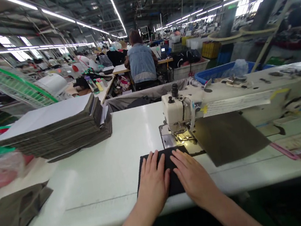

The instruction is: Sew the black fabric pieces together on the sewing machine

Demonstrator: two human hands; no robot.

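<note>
A black fabric piece [169,158] lies flat on the white table [98,177], in front of the sewing machine [184,111]. My left hand [153,182] rests flat on the fabric's left half, fingers stretched out. My right hand [192,176] lies flat on its right half, fingers extended toward the needle area [180,135]. Neither hand grips anything. A dark grey fabric panel [227,137] lies under the machine arm, to the right of the needle.
A tall stack of grey cut pieces [57,132] with a white sheet on top sits at the left. A green fan [18,85] stands behind it. Grey fabric [11,220] hangs at the lower left. A person in a denim vest [141,61] sits ahead, back turned.
</note>
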